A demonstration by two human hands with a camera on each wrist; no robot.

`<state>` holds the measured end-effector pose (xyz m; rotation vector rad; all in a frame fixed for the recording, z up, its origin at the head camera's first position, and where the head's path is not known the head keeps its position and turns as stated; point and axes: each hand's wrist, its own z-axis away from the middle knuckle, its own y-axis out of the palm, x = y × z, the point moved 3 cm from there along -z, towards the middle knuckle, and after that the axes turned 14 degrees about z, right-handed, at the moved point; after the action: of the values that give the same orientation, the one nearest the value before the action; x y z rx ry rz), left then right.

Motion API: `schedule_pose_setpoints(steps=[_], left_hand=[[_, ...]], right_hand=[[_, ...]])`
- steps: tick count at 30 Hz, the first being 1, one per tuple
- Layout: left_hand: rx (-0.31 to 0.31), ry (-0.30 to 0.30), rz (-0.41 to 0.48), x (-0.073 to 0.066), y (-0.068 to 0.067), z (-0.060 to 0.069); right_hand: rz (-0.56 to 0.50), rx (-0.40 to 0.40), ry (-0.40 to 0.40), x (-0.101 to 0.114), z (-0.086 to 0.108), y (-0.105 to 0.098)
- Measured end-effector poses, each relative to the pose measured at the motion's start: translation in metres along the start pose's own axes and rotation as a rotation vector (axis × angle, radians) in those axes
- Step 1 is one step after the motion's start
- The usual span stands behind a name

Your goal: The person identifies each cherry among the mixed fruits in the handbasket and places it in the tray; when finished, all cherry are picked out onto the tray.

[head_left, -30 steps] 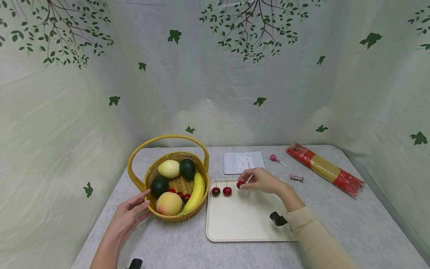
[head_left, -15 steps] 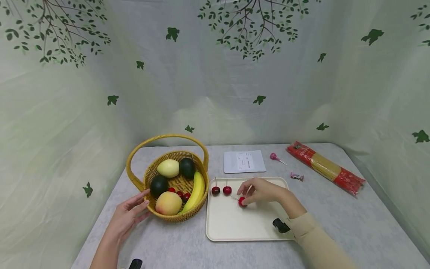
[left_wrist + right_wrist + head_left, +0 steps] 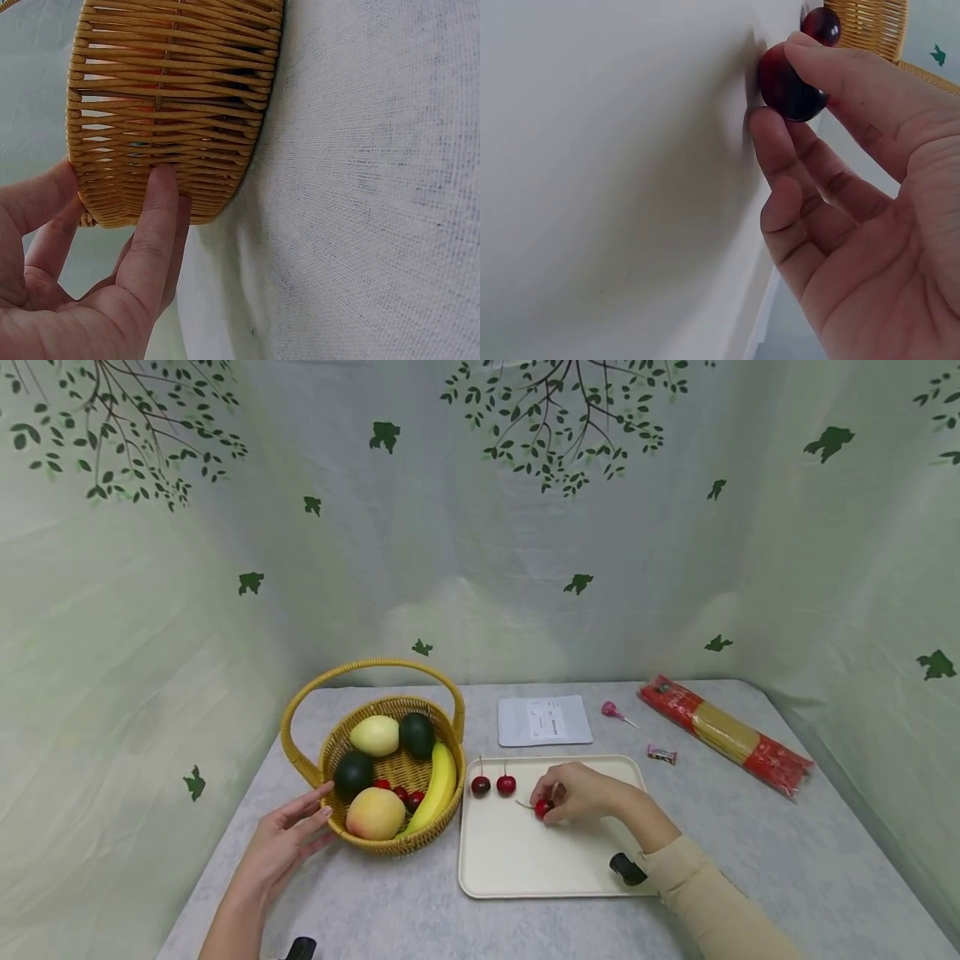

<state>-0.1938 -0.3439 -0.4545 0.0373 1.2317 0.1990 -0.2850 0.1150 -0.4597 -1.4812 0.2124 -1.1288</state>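
Note:
My right hand (image 3: 581, 793) pinches a dark red cherry (image 3: 543, 809) just above the cream tray (image 3: 525, 868); in the right wrist view the cherry (image 3: 786, 84) sits between thumb and fingertips. Two more cherries, a darker one (image 3: 481, 786) and a red one (image 3: 506, 785), lie side by side near the tray's back left corner, stems pointing back. With relaxed fingers, my left hand (image 3: 281, 843) touches the side of the wicker basket (image 3: 330, 760), its fingertips against the weave (image 3: 172, 112) in the left wrist view.
The basket holds a peach (image 3: 375, 814), a banana (image 3: 437, 789), a yellow-green fruit (image 3: 375, 736), two dark green fruits and small red ones. Behind the tray lies a white packet (image 3: 543, 721); to the right are a lollipop (image 3: 610, 709), a wrapped candy (image 3: 662, 754) and a red-and-yellow package (image 3: 723, 733).
My right hand has brought its cherry from the tray's back edge toward the middle, and the stem now points left. My left hand has stayed at the basket.

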Motion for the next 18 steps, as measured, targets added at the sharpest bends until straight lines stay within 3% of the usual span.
schedule_pose_setpoints(steps=[11,18], left_hand=[[0.000,-0.004,-0.018,-0.002,0.002,-0.001],[-0.006,-0.013,-0.011,-0.001,0.000,-0.001]], right_hand=[[-0.020,-0.126,0.055,-0.010,-0.011,-0.010],[0.010,-0.131,0.086,-0.009,-0.030,-0.008]])
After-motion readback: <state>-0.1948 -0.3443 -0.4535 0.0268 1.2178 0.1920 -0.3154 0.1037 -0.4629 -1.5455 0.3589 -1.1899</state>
